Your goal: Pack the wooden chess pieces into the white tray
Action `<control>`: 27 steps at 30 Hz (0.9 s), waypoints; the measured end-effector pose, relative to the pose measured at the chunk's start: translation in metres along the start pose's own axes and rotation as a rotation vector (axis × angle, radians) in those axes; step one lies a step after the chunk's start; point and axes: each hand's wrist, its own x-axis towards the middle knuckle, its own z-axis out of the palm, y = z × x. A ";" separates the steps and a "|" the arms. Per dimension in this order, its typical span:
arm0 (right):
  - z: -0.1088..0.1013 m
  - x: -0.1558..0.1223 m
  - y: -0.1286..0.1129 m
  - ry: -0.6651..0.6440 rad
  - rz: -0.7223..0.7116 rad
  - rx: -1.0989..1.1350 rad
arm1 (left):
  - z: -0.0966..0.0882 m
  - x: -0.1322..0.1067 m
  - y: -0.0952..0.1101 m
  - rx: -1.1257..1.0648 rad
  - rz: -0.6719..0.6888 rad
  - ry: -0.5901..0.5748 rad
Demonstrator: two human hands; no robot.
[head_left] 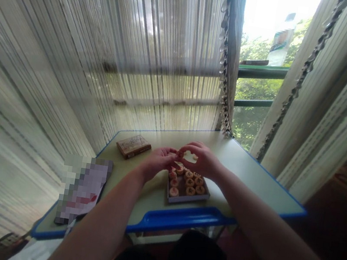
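My left hand [160, 162] and my right hand [204, 160] meet above an open shallow box [187, 200]. At their fingertips is a small round Chinese chess piece [180, 154], partly covered by fingers. The right thumb and fingers curve into a ring shape, while the left fingers close in from the other side. In the box lie several round wooden Chinese chess pieces [190, 190], some marked in red on the left, others in dark on the right. My hands hide the box's far side.
A flat wooden box [133, 146] with dark markings lies at the table's back left. Nearer on the left is a blurred-out flat item [86, 193]. The pale table [245, 176] has a blue edge and a blue front tray [182, 217]. String curtains [173, 51] hang behind it.
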 end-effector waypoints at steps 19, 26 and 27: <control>-0.014 -0.005 -0.020 -0.531 0.240 -0.031 | -0.010 0.006 -0.009 0.456 0.183 0.379; -0.011 -0.001 -0.029 -0.628 0.261 -0.133 | -0.004 0.010 -0.015 0.523 0.185 0.347; -0.010 -0.001 -0.030 -0.649 0.269 -0.150 | -0.004 0.011 -0.015 0.527 0.183 0.345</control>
